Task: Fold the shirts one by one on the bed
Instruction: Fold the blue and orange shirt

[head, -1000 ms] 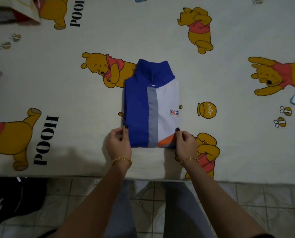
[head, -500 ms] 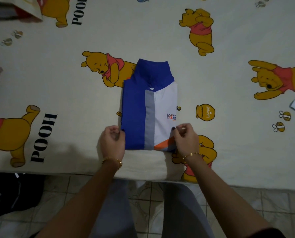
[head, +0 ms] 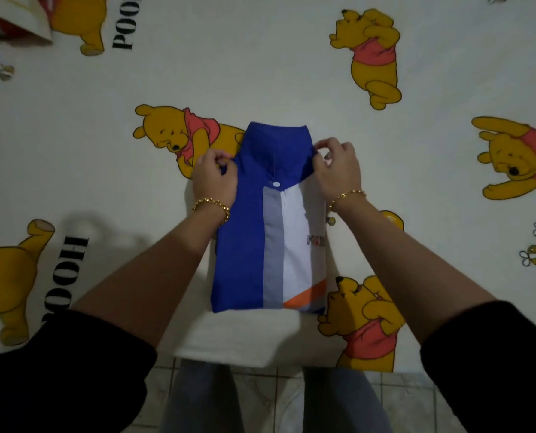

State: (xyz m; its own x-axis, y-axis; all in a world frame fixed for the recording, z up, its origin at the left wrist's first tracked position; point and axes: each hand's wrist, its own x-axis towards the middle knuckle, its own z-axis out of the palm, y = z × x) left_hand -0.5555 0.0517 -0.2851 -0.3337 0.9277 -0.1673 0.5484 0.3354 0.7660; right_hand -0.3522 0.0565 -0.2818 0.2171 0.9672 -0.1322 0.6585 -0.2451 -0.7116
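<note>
A folded shirt, blue on its left, with a grey stripe, a white right side and an orange band at the bottom corner, lies collar-up in the middle of the bed. My left hand pinches the shirt's left shoulder edge beside the blue collar. On the other side of the collar my right hand pinches the right shoulder edge. Both forearms reach over the shirt's sides and hide parts of its edges.
The bed wears a cream sheet printed with yellow bears. A pale cloth item lies at the far left corner. The bed's near edge meets a tiled floor, where my legs stand.
Both hands have left the shirt's bottom corners and moved up to the shoulders beside the collar. The camera has come closer over the bed.
</note>
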